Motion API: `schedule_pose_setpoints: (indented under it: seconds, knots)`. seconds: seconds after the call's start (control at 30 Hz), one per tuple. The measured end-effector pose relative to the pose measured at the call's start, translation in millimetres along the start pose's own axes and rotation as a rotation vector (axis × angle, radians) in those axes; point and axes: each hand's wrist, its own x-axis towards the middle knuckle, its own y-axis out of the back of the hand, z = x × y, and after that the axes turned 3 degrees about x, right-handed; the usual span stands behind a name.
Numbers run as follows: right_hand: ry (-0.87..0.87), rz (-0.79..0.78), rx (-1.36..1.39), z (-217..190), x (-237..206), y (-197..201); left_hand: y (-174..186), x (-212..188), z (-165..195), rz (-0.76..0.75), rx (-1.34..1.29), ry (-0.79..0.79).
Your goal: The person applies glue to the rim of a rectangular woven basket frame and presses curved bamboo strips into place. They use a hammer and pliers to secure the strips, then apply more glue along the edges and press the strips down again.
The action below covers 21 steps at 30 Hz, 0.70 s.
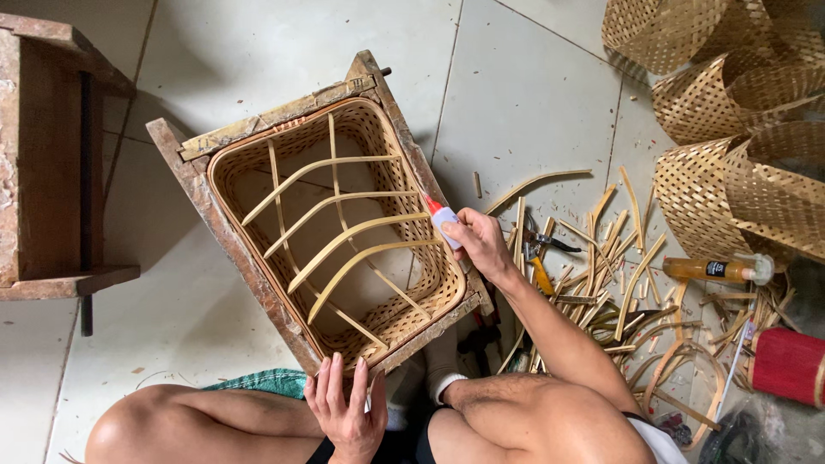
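A woven bamboo basket (404,296) sits inside a rough wooden frame (258,283) on the tiled floor, crossed by several curved bamboo strips (344,236). My right hand (479,242) holds a small glue bottle with a red tip (441,215), its nozzle touching the basket's right rim where the strips end. My left hand (348,411) rests with fingers spread on the near edge of the frame, between my bare knees.
A pile of loose bamboo strips (619,283) lies right of the basket with a pair of cutters (537,249) and an amber bottle (718,270). Several woven bamboo panels (730,112) stand at the top right. A wooden stool (51,163) is at the left, a red roll (786,365) at the right edge.
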Motion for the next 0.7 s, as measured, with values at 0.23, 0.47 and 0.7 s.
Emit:
schedule_pose_setpoints:
  seconds: [0.23,0.47,0.7]
  knots:
    - [-0.056,0.049,-0.016,3,1,-2,2,2,3,0.003,0.015,-0.004]
    - [-0.046,0.087,-0.008,21,-35,3,3,2,4,0.022,0.026,-0.027]
    - [-0.031,0.099,-0.028,35,-63,11,6,0,6,0.008,0.049,-0.042]
